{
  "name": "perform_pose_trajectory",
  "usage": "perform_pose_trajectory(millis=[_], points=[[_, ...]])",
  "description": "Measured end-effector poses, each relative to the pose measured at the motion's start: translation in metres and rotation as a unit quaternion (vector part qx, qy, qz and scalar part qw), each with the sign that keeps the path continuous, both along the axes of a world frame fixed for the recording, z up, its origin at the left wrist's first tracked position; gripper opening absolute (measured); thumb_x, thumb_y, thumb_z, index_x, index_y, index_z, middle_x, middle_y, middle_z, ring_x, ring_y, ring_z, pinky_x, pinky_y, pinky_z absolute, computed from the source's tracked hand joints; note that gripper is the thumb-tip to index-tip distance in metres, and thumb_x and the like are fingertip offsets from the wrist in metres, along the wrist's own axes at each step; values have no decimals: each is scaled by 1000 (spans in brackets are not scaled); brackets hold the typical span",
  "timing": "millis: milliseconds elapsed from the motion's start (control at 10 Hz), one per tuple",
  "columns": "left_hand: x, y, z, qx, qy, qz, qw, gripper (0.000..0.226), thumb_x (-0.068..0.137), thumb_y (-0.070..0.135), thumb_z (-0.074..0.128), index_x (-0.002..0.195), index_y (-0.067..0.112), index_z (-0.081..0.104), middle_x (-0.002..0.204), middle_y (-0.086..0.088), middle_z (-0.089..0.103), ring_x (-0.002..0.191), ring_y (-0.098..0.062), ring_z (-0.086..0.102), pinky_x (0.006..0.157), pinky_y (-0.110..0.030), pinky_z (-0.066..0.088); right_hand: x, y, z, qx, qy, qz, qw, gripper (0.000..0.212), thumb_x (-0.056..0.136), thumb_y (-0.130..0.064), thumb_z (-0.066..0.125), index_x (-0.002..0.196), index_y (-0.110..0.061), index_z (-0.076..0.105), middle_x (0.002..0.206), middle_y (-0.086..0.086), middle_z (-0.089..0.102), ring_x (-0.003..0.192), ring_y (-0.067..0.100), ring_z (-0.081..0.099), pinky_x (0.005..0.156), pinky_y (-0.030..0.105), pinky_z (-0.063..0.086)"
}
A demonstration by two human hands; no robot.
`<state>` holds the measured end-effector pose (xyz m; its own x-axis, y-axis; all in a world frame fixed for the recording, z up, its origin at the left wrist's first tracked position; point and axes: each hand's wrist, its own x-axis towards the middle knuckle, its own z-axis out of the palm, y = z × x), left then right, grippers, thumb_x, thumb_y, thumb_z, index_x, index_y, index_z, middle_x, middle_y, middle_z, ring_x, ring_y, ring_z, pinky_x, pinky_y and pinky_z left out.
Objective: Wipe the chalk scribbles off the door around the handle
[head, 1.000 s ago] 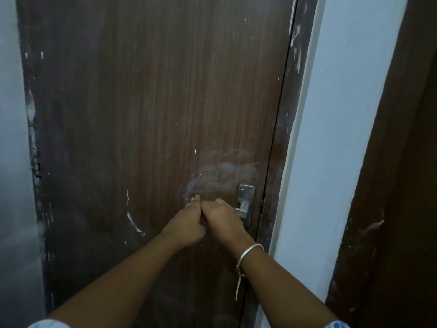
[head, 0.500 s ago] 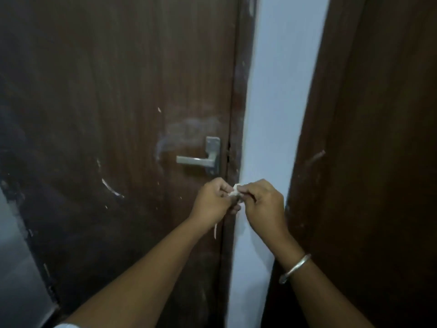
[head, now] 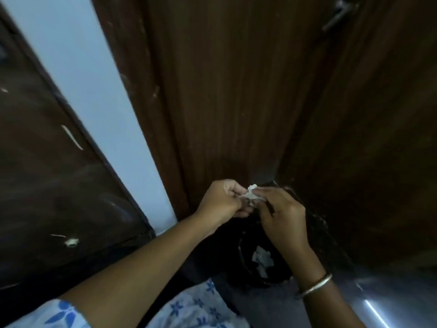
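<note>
My left hand and my right hand pinch a small crumpled white tissue between their fingertips, low in front of a dark brown door. Right below the hands stands a black waste bin with white crumpled paper inside. The scribbled door lies at the far left, with a few white marks on it; its handle and the chalk smear are out of view. A silver bangle circles my right wrist.
A pale blue wall strip separates the two doors. A dark lever handle shows at the top right on another brown panel. The grey floor is at the bottom right. My blue-flowered white garment fills the bottom edge.
My view has swung right and down, away from the door handle. Both hands, still holding the tissue together, have dropped from beside the handle to above the black bin.
</note>
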<state>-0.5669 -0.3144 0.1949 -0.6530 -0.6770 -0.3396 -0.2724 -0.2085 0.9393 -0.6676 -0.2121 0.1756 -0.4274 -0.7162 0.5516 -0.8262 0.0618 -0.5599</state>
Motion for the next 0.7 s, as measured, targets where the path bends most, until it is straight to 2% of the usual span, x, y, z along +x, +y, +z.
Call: perform_pose_trajectory(millis=[100,200,300,400,500,600,700], points=[[-30,20,-24,-4,-28,-52,998,10,86,-2,61,90,7,60,89,-18,67,68,-13,69,60,-22,56,-19,31,-22,9,-6,-50,999,27,72,12,68,94,-3,71,97,12,70,90,16,63,89,7,38],[-57,31,-44,-21,-96,-140,985,35,87,12,65,119,10,53,113,-12,64,98,-19,65,84,-35,55,-43,49,-44,67,-32,-82,994,26,78,6,66,103,-4,69,108,13,67,98,21,63,89,8,37],[-69,38,-64,-9,-210,-210,955,65,89,21,62,145,15,28,147,-8,38,129,-24,43,103,-38,41,-60,61,-72,251,-89,-82,960,45,87,-7,60,131,-13,52,138,16,48,123,24,50,96,28,42],[-70,46,-78,38,-223,-229,947,64,91,21,60,145,16,27,153,-8,27,137,-23,32,107,-38,36,-69,71,-89,294,-139,-105,940,48,88,-6,58,135,-13,47,139,14,47,123,25,49,95,33,43],[-67,50,-84,0,-248,-271,930,66,92,23,58,148,18,23,155,-6,23,139,-23,30,102,-32,37,-70,72,-95,319,-147,-106,930,43,88,-11,58,131,-10,51,133,13,53,123,26,49,100,33,40],[-65,47,-86,-85,-271,-311,907,71,92,25,57,149,22,14,155,-3,23,134,-23,36,100,-33,40,-65,65,-99,331,-120,-83,932,52,89,-23,59,137,-11,43,142,13,43,136,28,30,112,38,25],[-58,47,-82,-173,-280,-336,882,79,91,25,57,150,22,4,159,-3,6,141,-23,23,107,-34,35,-56,54,-96,346,-98,-65,931,62,89,-30,59,143,-14,32,150,15,29,141,32,12,116,41,11]])
